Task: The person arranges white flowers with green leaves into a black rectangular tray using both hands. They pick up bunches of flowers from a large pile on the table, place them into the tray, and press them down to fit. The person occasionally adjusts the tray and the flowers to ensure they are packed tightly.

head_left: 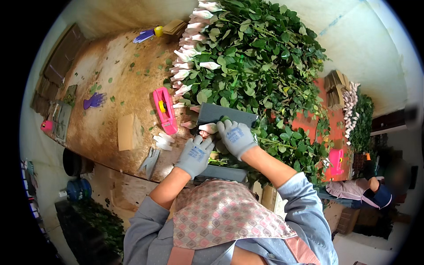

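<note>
Both my hands wear grey gloves and work at a dark grey trough-like holder [227, 115] at the table's front edge. My right hand [237, 138] is closed around the stem of a rose [208, 128] just below its pale, sleeved head. Beside it, my left hand [194, 155] has its fingers bent and pressed together on rose heads lying in the holder. The gloves partly hide these blooms. Another white-sleeved rose head [189, 125] lies just left of the holder.
A big pile of leafy roses [265, 57] covers the far middle. On the brown table [106, 62] are a pink tape dispenser [165, 110], a stapler [150, 162], cardboard [127, 132] and a purple glove [94, 100]. A co-worker [360, 190] is at the right.
</note>
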The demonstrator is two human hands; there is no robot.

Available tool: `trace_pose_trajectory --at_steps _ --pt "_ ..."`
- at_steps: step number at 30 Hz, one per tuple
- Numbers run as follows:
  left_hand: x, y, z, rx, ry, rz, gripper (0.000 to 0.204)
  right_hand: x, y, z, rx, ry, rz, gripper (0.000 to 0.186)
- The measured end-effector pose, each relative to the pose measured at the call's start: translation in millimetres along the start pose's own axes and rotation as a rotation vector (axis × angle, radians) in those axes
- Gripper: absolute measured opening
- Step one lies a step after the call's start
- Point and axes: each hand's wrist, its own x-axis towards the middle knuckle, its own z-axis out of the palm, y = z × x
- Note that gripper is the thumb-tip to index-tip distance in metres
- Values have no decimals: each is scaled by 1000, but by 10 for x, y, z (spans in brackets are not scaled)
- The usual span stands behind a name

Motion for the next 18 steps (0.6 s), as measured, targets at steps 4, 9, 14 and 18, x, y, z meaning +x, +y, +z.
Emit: trace_pose_trajectory --at_steps 4,9,14,18 --pt "72 -101 -95 9 113 4 38 51 9 213 0 -5 15 14" --pt "326 -392 -249 75 109 -61 40 71 155 268 102 -41 -56 20" --pt "532 -586 -208 296 25 116 15 90 229 269 153 -58 -68 20" --pt "577 -629 -273 337 -7 231 11 61 257 283 184 -67 -39 20"
